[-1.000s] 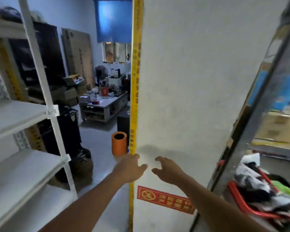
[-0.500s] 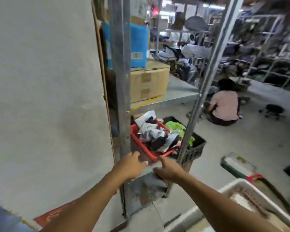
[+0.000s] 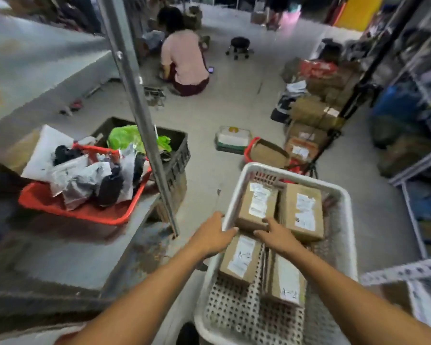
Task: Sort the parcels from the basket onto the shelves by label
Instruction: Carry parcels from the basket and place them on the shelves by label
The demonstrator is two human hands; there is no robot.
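A white perforated basket [image 3: 343, 220] stands on the floor below me with several brown cardboard parcels in it. Two labelled parcels lie at the far end, one on the left [image 3: 256, 205] and one on the right [image 3: 302, 212]. Two nearer parcels [image 3: 241, 260] [image 3: 285, 282] carry handwritten "A-2" labels. My left hand [image 3: 213, 236] hovers over the basket's left rim, fingers apart, holding nothing. My right hand [image 3: 275, 235] reaches over the near edge of the far-left parcel, fingers spread, and no grip shows.
A metal shelf post [image 3: 144, 125] rises to the left. Behind it a red tub [image 3: 80, 210] of bagged parcels sits on a grey shelf, beside a black crate [image 3: 177, 150]. A person [image 3: 184, 58] crouches on the floor ahead. Stacked cartons [image 3: 311, 113] and racks line the right.
My view has swung right and down, from the white wall and shelf post to the white basket. Both hands now reach over the parcels in it.
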